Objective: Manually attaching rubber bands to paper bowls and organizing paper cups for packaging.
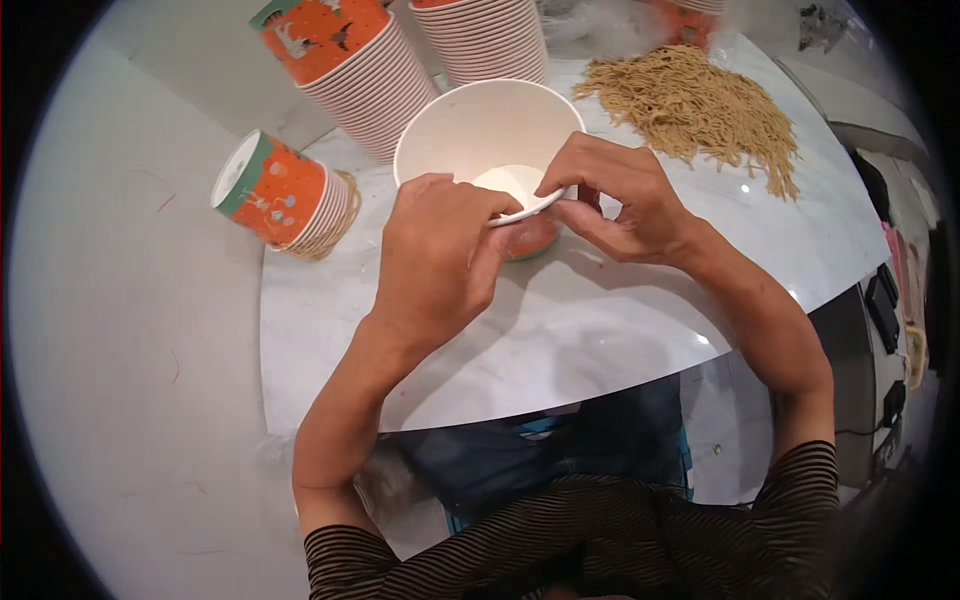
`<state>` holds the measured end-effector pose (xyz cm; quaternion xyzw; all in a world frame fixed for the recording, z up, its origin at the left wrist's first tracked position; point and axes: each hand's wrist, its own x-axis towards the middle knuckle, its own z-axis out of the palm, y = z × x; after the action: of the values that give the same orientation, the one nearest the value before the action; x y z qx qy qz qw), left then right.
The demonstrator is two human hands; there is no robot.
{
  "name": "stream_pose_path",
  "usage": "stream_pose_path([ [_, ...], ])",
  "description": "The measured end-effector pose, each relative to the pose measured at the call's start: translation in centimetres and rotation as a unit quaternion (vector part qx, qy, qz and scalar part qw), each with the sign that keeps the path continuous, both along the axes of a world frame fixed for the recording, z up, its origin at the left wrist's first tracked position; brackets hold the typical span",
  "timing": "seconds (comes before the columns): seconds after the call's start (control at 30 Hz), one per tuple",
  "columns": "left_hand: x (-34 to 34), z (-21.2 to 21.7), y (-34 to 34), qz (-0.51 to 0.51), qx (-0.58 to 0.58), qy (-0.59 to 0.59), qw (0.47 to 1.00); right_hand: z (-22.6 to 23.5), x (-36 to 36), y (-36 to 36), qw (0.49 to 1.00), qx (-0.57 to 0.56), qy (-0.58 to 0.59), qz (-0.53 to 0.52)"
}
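Left hand (435,230): with a narrow grip, pinching the near rim of the open cup (480,120)
Right hand (620,195): pinching the same rim just beside, grip equally narrow
Open cup: between both hands over the desk (560,350), white inside, orange outside
Tan strands (690,105): heaped at far right
Tall cup stacks (370,90): nested, behind the open cup
Small cup stack (285,190): to the left

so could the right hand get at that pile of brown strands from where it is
Probably yes: only tabletop shows between the right hand and the pile of brown strands, but that hand pinches the white-lined cup and would have to let go first.
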<state>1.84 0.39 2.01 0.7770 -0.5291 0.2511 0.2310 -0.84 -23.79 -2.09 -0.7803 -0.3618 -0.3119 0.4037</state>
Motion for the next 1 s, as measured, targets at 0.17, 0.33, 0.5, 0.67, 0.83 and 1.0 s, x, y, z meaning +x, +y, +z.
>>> stream_pose_path([
  [0.17, -0.1, 0.6, -1.2, 0.008, -0.006, 0.124, 0.992, -0.2, -0.3, -0.8, 0.997, 0.067, 0.028, -0.010],
  [0.33, -0.7, 0.1, -2.1, 0.016, -0.023, 0.102, 0.994, -0.6, -0.4, -0.6, 0.999, 0.053, -0.001, -0.006],
  [0.5, -0.9, -0.3, -2.2, 0.024, -0.036, 0.054, 0.998, -0.8, -0.5, -0.9, 0.999, 0.035, 0.008, -0.002],
  [0.67, -1.3, -0.3, -2.4, 0.036, -0.046, 0.068, 0.996, -0.6, -0.4, -1.3, 0.998, 0.046, -0.047, -0.016],
  [0.83, -1.7, -0.5, -1.8, 0.053, -0.049, 0.050, 0.996, -0.1, 2.3, -5.7, 0.954, 0.180, -0.016, -0.239],
  [1.0, -1.7, -0.8, -1.8, 0.074, -0.044, 0.032, 0.996, -1.5, 4.3, -12.8, 0.898, 0.076, 0.061, -0.429],
])
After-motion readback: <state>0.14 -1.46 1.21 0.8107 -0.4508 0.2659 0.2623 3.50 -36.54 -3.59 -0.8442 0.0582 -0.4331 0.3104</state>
